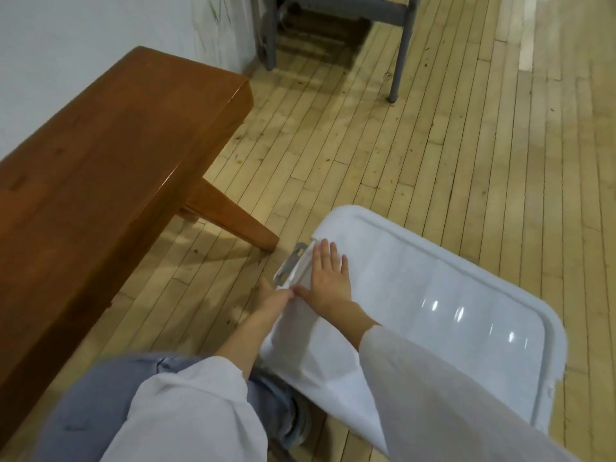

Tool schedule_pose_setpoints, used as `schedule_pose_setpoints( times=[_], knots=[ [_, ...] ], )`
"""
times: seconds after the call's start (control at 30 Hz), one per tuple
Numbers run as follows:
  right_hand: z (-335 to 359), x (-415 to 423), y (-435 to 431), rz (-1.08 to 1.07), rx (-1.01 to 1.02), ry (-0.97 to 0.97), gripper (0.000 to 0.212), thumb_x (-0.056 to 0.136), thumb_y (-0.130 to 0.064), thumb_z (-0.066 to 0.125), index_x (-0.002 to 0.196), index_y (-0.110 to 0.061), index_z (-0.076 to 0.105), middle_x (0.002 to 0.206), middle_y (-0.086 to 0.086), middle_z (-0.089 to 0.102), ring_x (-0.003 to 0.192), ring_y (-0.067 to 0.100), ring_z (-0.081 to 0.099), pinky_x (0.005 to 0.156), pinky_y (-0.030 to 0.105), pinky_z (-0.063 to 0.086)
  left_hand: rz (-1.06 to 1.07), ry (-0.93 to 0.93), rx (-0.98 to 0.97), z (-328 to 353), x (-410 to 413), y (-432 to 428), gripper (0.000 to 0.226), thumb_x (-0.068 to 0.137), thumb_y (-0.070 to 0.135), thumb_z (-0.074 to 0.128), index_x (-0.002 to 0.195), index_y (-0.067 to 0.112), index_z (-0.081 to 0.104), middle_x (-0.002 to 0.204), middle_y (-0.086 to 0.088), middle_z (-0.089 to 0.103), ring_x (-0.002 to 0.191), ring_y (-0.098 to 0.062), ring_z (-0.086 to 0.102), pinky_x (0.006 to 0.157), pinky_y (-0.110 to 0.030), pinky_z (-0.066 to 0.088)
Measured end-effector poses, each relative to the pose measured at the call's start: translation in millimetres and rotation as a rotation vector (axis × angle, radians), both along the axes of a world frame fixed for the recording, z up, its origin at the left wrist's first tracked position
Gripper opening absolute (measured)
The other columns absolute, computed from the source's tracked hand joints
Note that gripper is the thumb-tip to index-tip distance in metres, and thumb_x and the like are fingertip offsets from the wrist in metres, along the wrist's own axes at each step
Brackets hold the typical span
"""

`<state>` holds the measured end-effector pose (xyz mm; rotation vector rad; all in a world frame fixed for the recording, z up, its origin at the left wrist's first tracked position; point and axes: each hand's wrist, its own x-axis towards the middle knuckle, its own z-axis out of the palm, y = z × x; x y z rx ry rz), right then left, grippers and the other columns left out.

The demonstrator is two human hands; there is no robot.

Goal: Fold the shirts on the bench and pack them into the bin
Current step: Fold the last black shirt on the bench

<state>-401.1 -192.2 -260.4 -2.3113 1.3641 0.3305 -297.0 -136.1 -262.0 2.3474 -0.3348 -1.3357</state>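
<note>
squarely atop the bin lid [450, 278] lies the right hand [328, 281], laid flat.

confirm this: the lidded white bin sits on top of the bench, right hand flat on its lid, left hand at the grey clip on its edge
Wrong place: the head view shows the bin on the floor beside the bench. The right hand does lie flat on its lid, left hand at the grey clip.
</note>
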Motion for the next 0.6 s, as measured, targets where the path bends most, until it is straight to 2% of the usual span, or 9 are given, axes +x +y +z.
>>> schedule_pose_setpoints(
  times=[0.1, 0.17, 0.23, 0.33, 0.43, 0.5, 0.6],
  knots=[
    [-8, -2, -5, 0.035, 0.017, 0.022, 0.091, 0.094, -0.058, 0.035, 0.148, -0.009, -0.019, 0.157, 0.008, -0.022, 0.144, 0.025, -0.02, 0.119, 0.045, -0.005, -0.076, -0.038, -0.093, -18, 4, -21, 0.098, 0.074, 0.008, 0.073, 0.151, 0.019, 0.012, 0.151, -0.012, 0.03, 0.134, -0.034, 0.034, 0.104, -0.046, 0.04],
    [-14, -9, 1, 0.06, 0.006, 0.022, 0.086, 0.095, -0.059, 0.028, 0.148, -0.009, -0.018, 0.157, 0.007, -0.022, 0.144, 0.023, -0.022, 0.119, 0.045, -0.007, -0.132, -0.029, -0.048, -19, 3, -32, 0.111, 0.069, 0.001, 0.072, 0.152, 0.026, 0.003, 0.155, -0.009, 0.023, 0.138, -0.035, 0.028, 0.105, -0.053, 0.039],
    [-19, -14, 5, 0.05, 0.014, 0.021, 0.086, 0.094, -0.063, 0.023, 0.148, -0.011, -0.018, 0.157, 0.006, -0.023, 0.143, 0.023, -0.024, 0.118, 0.045, -0.01, -0.162, -0.01, 0.009, -21, 1, -40, 0.115, 0.067, -0.005, 0.072, 0.152, 0.026, 0.0, 0.154, -0.01, 0.023, 0.137, -0.037, 0.029, 0.103, -0.053, 0.04],
    [-25, -11, 4, 0.058, 0.008, 0.043, 0.085, 0.094, -0.064, 0.019, 0.148, -0.011, -0.02, 0.156, 0.006, -0.024, 0.141, 0.023, -0.027, 0.117, 0.046, -0.012, -0.166, -0.09, 0.089, -25, 6, -45, 0.104, 0.063, -0.007, 0.068, 0.15, 0.02, 0.016, 0.145, -0.013, 0.032, 0.129, -0.037, 0.037, 0.098, -0.049, 0.045],
    [-24, -11, 4, 0.082, -0.013, 0.04, 0.08, 0.097, -0.057, 0.02, 0.148, -0.009, -0.019, 0.156, 0.008, -0.024, 0.141, 0.024, -0.027, 0.117, 0.047, -0.011, -0.248, -0.261, 0.017, -20, -3, -41, 0.071, 0.071, 0.002, 0.068, 0.134, 0.012, 0.038, 0.134, -0.014, 0.031, 0.117, -0.034, 0.043, 0.091, -0.043, 0.05],
    [-25, -15, 4, 0.119, -0.038, 0.054, 0.077, 0.099, -0.051, 0.021, 0.147, -0.007, -0.019, 0.155, 0.009, -0.025, 0.139, 0.024, -0.03, 0.117, 0.046, -0.013, -0.391, -0.399, 0.013, -14, -17, -41, 0.057, 0.081, 0.01, 0.066, 0.131, 0.007, 0.039, 0.136, -0.016, 0.028, 0.113, -0.032, 0.048, 0.089, -0.036, 0.051],
    [-28, -18, 6, 0.156, -0.075, 0.101, 0.075, 0.099, -0.046, 0.02, 0.144, -0.004, -0.022, 0.154, 0.011, -0.028, 0.133, 0.024, -0.036, 0.116, 0.046, -0.015, -0.6, -0.518, 0.081, -12, -31, -38, 0.063, 0.093, 0.013, 0.051, 0.145, 0.0, 0.018, 0.153, -0.02, 0.011, 0.124, -0.033, 0.046, 0.098, -0.035, 0.044]
  ],
)
